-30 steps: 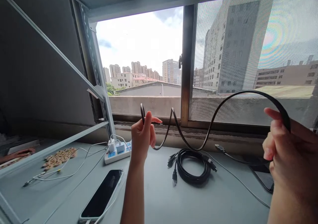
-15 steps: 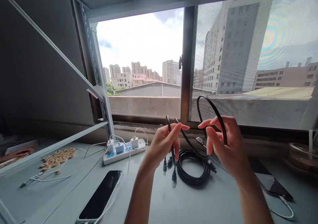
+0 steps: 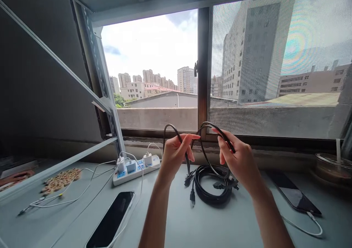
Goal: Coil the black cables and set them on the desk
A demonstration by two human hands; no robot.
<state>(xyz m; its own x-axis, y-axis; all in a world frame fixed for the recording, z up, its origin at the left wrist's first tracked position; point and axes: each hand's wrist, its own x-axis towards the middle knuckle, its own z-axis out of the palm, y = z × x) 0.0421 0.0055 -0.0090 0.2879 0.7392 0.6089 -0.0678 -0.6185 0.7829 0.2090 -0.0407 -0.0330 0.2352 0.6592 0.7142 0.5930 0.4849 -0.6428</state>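
A black cable [image 3: 206, 154] hangs in loops between my two hands, raised above the desk. My left hand [image 3: 178, 149] is closed on it, thumb against the fingers, with one loop arching up behind the knuckles. My right hand [image 3: 233, 150] pinches another stretch of the cable, which curves up and over toward the left. Under the hands a coiled black cable [image 3: 216, 201] lies on the desk. Black connectors show near it, one plug [image 3: 192, 196] at its left side. Where the held cable meets the coil is partly hidden.
A white power strip [image 3: 137, 171] with chargers stands left of my hands. A phone [image 3: 111, 218] lies front left, and another phone [image 3: 295, 194] lies at right near a lidded cup [image 3: 332, 171]. Wooden pieces [image 3: 62, 180] and white cables lie far left. The window sill runs behind.
My right hand has moved slightly left. The tall loop at the right hand has lowered and swung left, and a loop now rises over the left hand. The view has shifted a little.
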